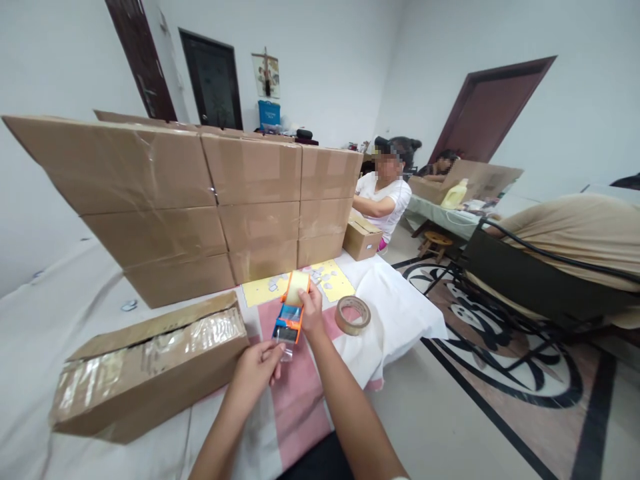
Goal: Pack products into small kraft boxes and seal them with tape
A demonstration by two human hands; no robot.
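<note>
My right hand (312, 311) is closed round an orange and blue tape dispenser (289, 315) loaded with a roll of clear tape. My left hand (262, 363) pinches the loose end of the clear tape (287, 351) below the dispenser's cutting end. Left of my hands lies a cardboard box (165, 363), its top seam showing a dark gap and shiny tape over parts of it. A roll of brown tape (353, 315) rests on the cloth to the right of my right hand.
Stacked cardboard boxes (260, 213) form a wall across the table's far side. A smaller box (362, 238) stands at its right end, beside a person in a white shirt (400, 193). A yellow sheet (257, 291) lies before the stack. A dark chair (540, 263) stands at right.
</note>
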